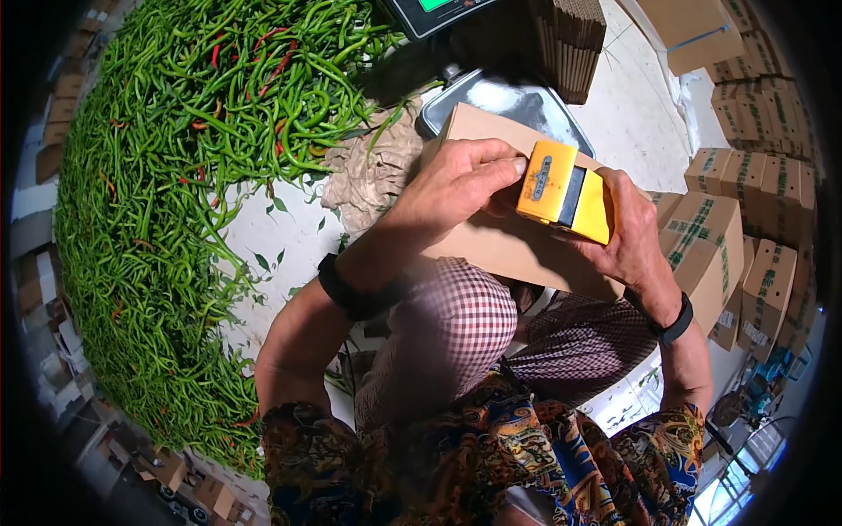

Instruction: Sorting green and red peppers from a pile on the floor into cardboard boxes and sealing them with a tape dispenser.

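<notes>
My right hand (625, 227) grips a yellow handheld tape dispenser (556, 184) by its right end. It bears writing on its side. At the dispenser's left edge is my left hand (467, 177), its thumb tip against the edge and the other fingers curled behind. Whether those fingers pinch the tape's end is hidden. Below both hands lies a brown cardboard box (493, 246), just beyond my knees, with its upper face partly in shadow. Behind the box shows the shiny metal pan (506, 95) of a platform scale.
A huge heap of green chillies (197, 131), with some red ones, covers the left side. A crumpled cloth (375, 171) lies by its edge. The scale's display (434, 5) glows green. Folded cardboard (572, 46) stands beyond; printed cartons (704, 230) are stacked at the right.
</notes>
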The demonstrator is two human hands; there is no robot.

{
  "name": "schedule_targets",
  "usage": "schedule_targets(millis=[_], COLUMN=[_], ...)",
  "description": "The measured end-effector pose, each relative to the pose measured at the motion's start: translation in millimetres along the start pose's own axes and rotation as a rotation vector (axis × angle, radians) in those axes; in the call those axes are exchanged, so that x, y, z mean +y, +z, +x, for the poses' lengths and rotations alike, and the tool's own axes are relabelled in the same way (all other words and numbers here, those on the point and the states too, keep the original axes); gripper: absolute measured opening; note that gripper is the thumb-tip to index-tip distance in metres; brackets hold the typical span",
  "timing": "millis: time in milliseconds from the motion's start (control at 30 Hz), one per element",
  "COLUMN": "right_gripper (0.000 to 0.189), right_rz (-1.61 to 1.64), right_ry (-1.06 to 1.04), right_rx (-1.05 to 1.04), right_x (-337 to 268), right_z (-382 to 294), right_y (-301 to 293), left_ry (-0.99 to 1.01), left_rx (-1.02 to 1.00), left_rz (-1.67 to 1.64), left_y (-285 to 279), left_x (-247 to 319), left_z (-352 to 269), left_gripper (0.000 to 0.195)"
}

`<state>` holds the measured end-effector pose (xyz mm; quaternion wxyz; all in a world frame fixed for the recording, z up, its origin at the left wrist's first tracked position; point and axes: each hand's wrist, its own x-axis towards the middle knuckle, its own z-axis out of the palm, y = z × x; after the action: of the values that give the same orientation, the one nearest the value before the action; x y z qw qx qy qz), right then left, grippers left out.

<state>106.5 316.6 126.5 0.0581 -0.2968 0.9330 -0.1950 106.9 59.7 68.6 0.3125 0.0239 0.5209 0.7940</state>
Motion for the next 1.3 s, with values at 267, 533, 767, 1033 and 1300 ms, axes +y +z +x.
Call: schedule_targets(millis=[267, 533, 767, 1033, 1300], right_gripper=[0.065, 0.067, 0.067, 0.076, 0.072], right_rz=[-0.012, -0.050, -0.069, -0.060, -0.129], right_ry=[-0.019, -0.004, -0.012, 0.113, 0.239], right_rx=[0.004, 0.009, -0.031, -0.038, 0.055], right_x=[-6.4, -14.0, -15.3, 16.6, 67.9], right_z=[-0.8, -0.2, 4.3, -31.5, -100.9], right_y=[0.2, -0.6, -0.2, -25.7, -45.1], left_ry=[-0.063, -0.041, 0.149, 0.087, 0.083], left_rx=[0.025, 0.007, 0.176, 0.233, 0.244], left_rz=[0.031, 0.053, 0.378, 0.089, -0.143], left_y=[3.2, -0.3, -1.2, 1.3, -6.1], left_x=[-4.4, -12.3, -23.1, -14.2, -29.0], left_z=[1.1, 6.7, 6.1, -4.0, 1.2], left_gripper=[0.031, 0.029, 0.022, 0.013, 0.010])
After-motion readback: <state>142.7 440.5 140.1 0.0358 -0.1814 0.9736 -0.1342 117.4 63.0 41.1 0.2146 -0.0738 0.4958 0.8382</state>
